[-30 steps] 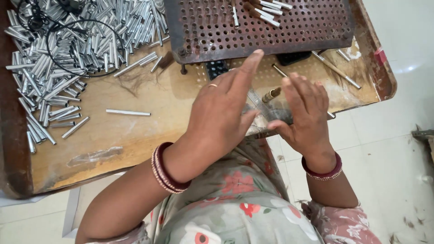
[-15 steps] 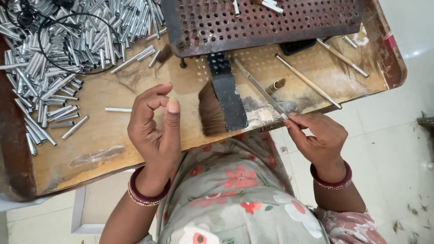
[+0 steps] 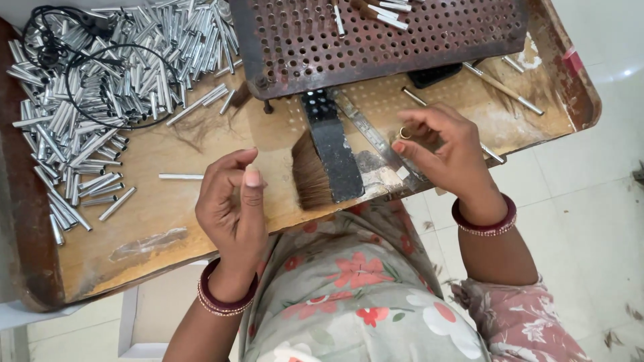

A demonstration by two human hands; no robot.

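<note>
Best to keep the bristle bundle flat on the wooden tray, butted against the dark block, while the left hand hovers just beside with thumb pressed to curled fingers, seemingly pinching a few hairs, and the right hand stays loosely curled over the metal strip, holding nothing discernible. Compared with half a second back: right hand lifted from the tray's near edge up over the strip, left hand barely shifted, bristles unmoved.

A small workshop: heaped metal tubes, a perforated metal jig plate, a worn wooden worktable.
</note>
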